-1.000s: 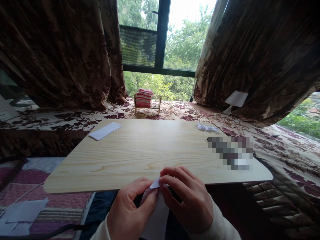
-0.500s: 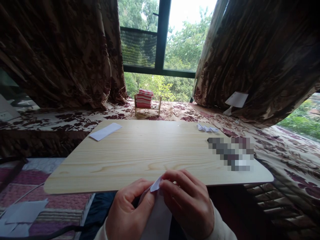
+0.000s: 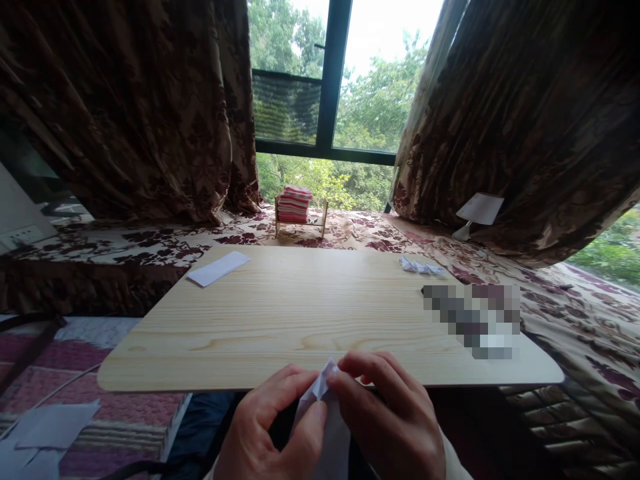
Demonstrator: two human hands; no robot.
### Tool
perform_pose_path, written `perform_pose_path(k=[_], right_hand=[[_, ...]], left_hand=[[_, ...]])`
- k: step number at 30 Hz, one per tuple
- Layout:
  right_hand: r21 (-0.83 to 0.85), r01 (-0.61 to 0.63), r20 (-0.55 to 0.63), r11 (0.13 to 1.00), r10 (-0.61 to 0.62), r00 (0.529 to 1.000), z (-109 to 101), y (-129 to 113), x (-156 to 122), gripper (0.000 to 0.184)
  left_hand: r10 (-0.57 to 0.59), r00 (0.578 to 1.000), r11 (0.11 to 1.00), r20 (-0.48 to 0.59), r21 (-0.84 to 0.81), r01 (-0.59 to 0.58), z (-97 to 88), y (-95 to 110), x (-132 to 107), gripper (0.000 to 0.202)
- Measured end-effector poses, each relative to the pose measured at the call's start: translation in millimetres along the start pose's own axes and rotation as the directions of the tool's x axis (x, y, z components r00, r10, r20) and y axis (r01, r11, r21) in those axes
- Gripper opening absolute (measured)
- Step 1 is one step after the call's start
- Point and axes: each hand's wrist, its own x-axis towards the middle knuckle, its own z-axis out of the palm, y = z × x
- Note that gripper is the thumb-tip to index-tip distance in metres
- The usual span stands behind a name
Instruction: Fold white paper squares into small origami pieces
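A strip of white paper [image 3: 334, 443] hangs between my hands just below the table's near edge, its top end folded to a small point. My left hand [image 3: 277, 423] pinches the left side of that fold between thumb and fingers. On the right side, my right hand [image 3: 387, 413] grips the fold near the tip, thumb and index finger close together. The lower end of the strip runs out of the bottom of the view.
The wooden table [image 3: 300, 313] holds a flat white paper strip [image 3: 219, 269] at far left, several small folded paper pieces [image 3: 421, 267] at far right, and a blurred-out item. Paper sheets [image 3: 55, 427] lie at lower left. Beyond stand a rack of striped towels [image 3: 295, 205] and a lamp [image 3: 481, 209].
The folded tip now stands up as a clearer point, and my fingers have shifted around it. The whole scene sits slightly lower and further right in view.
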Motion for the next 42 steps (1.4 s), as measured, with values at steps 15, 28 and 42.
perform_pose_path(k=[15,28,42], right_hand=[[0.203,-0.252,0.014,0.946,0.254,0.967,0,0,2,0.023],[0.451,-0.346,0.136,0.822,0.32,0.938,6,1,15,0.007],[0.449,-0.443,0.207,0.776,0.392,0.896,4,6,8,0.017]], left_hand=[[0.645,0.764,0.666,-0.022,0.507,-0.547,-5.1,-14,0,0.019],[0.438,0.886,0.875,-0.155,0.299,-0.38,1.2,-8,-2,0.022],[-0.343,0.933,0.724,0.113,-0.601,0.339,4.6,-12,4,0.024]])
